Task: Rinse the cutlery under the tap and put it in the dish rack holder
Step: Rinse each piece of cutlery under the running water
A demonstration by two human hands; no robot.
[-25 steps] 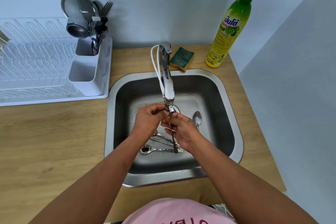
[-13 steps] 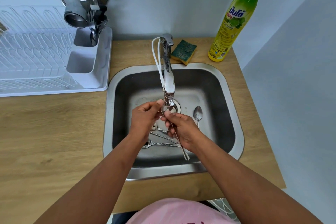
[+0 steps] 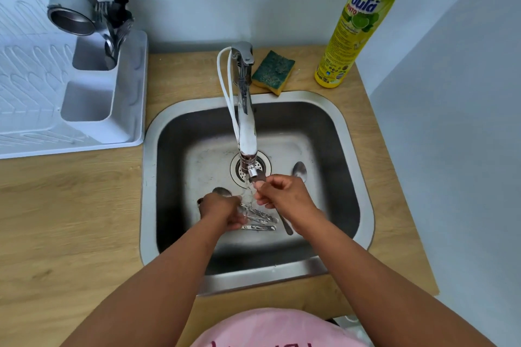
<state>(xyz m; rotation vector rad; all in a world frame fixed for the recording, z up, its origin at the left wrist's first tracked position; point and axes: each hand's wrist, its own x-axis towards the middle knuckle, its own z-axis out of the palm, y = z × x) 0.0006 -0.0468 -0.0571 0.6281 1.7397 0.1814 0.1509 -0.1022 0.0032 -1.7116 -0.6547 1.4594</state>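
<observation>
Water runs from the tap point(image 3: 248, 132) into the steel sink point(image 3: 349, 155). My right hand point(image 3: 284, 200) is shut on a spoon point(image 3: 288, 227), whose bowl sits in the stream just under the spout while its handle points down toward me. My left hand point(image 3: 222, 213) is low in the sink, fingers curled around the pile of cutlery point(image 3: 260, 218) on the sink floor. One more spoon point(image 3: 299, 171) lies alone right of the drain. The white cutlery holder point(image 3: 93, 104) stands at the dish rack's right end; its back compartment holds forks and spoons point(image 3: 112, 42).
The white dish rack point(image 3: 31, 93) sits on the wooden counter left of the sink, with a metal cup point(image 3: 72, 20) and a strainer propped at its back. A green sponge point(image 3: 273, 70) and a dish soap bottle point(image 3: 358, 22) stand behind the sink. A wall closes the right side.
My left hand has dropped from the spout down to the cutlery pile on the sink floor. My right hand still holds its spoon under the water. The camera has moved closer.
</observation>
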